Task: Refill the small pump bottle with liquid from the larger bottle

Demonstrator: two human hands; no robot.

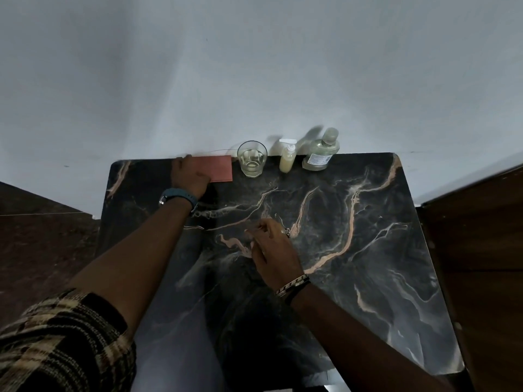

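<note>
Small pump bottle point(287, 157) & larger bottle point(320, 152) stand untouched at worktop point(368, 250) far edge, w/ glass point(252, 159) just left; left hand point(190, 174) grip flat on red card point(219, 168), right hand point(273, 247) loose, empty—careless reach could topple them.

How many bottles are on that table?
2. The small pump bottle stands at the far edge, right of the glass; the larger bottle stands just right of it. None seem hidden.

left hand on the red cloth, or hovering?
Touching. The head view shows the left hand lying flat on the red cloth's near-left part, covering it, with no gap visible between them.
</note>
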